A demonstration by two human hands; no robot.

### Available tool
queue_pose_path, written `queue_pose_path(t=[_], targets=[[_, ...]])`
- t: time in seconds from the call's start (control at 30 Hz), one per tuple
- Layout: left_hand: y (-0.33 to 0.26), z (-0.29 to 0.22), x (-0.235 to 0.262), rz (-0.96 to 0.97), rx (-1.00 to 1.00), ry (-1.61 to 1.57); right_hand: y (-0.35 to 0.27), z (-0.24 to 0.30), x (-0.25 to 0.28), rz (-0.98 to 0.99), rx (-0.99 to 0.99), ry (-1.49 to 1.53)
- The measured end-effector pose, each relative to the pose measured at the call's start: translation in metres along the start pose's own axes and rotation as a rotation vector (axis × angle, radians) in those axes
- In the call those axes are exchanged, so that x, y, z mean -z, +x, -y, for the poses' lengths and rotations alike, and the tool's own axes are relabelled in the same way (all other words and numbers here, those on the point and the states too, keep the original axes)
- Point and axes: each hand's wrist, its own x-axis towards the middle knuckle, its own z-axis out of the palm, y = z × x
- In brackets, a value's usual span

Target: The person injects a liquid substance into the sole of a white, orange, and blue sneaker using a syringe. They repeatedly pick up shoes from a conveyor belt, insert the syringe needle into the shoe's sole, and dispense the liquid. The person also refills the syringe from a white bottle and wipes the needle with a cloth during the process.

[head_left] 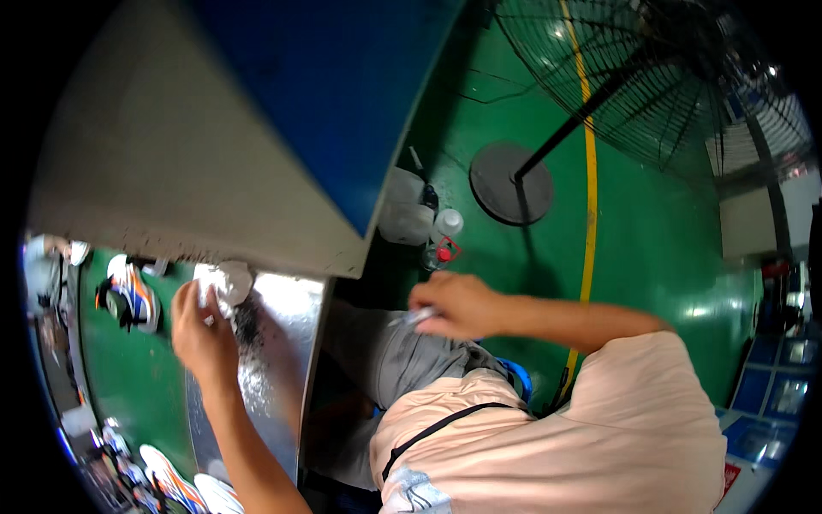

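- Green floor [651, 248] spreads right of and beyond the right fingers, yellow line [589, 214] across it; fan base [511, 190] well beyond those fingers.
- Grey-and-blue machine panel [201, 146] just ahead of the left fingers; shiny metal plate [278, 420] below and to their right, dark crumbs [248, 324] just right of them.
- Step in hand, as judged: working the white lump [231, 281] at the panel's lower edge with the left hand [202, 330], while the right hand [462, 306] keeps a small piece apart from it.
- White lump sits at the left fingertips, just ahead and right, over the plate's far end; crumpled or smooth, can't tell, glare and blur.
- Next move, as judged, calls for a surer left pinch on the lump, or bringing the right fingers' piece over to it.
- Left hand: fingers bent, thumb toward them, small gap between; contact with lump likely, firm grip can't tell. Forearm rises from the lower edge, leaning slightly left.
- Right hand: fingers curled nearly closed, thumb side pinching a small pale piece [419, 316]; kind can't tell. Forearm comes in from the right, near level, hand above the grey trousers [368, 343].
- White bottle [448, 224] and red cap [444, 254] just beyond the right fingers; striped shoe [144, 300] left of the left fingers.
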Motion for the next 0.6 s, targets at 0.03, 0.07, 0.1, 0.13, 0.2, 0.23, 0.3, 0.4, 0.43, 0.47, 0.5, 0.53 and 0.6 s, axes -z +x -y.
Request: queue_pose_path(t=[0.03, 0.07, 0.1, 0.13, 0.2, 0.23, 0.3, 0.4, 0.43, 0.47, 0.5, 0.53, 0.6], targets=[[-0.001, 0.001, 0.009, -0.16, -0.112, 0.011, 0.0, -0.031, 0.006, 0.005, -0.016, -0.116], [-0.006, -0.019, 0.021, -0.212, -0.041, -0.062, -0.002, -0.068, 0.008, 0.053, -0.157, -0.163], [-0.011, -0.024, 0.03, -0.258, -0.186, -0.119, -0.004, -0.106, 0.012, 0.105, -0.295, -0.212], [-0.018, -0.038, 0.041, -0.192, -0.238, -0.154, -0.006, -0.143, 0.013, 0.118, -0.469, -0.204], [-0.037, -0.055, 0.045, -0.191, -0.147, -0.234, -0.007, -0.211, 0.003, 0.052, -0.671, -0.191], [-0.043, -0.064, 0.051, -0.21, -0.163, -0.121, -0.004, -0.24, -0.009, -0.018, -0.698, -0.182], [-0.037, -0.056, 0.058, -0.216, -0.249, -0.024, 0.006, -0.282, -0.029, -0.124, -0.82, -0.091], [-0.038, -0.094, 0.052, -0.183, -0.209, -0.28, 0.041, -0.313, -0.062, -0.217, -0.897, -0.042], [-0.034, -0.102, 0.047, -0.251, -0.243, -0.332, 0.053, -0.319, -0.071, -0.237, -0.908, -0.039], [-0.029, -0.11, 0.042, -0.317, -0.279, -0.386, 0.059, -0.33, -0.078, -0.229, -0.91, -0.039], [-0.026, -0.113, 0.041, -0.387, -0.312, -0.435, 0.068, -0.336, -0.083, -0.22, -0.905, -0.039], [-0.031, -0.101, 0.055, -0.36, -0.323, -0.408, 0.075, -0.342, -0.088, -0.211, -0.901, -0.038], [-0.038, -0.09, 0.067, -0.327, -0.323, -0.362, 0.09, -0.353, -0.095, -0.197, -0.924, -0.049]])
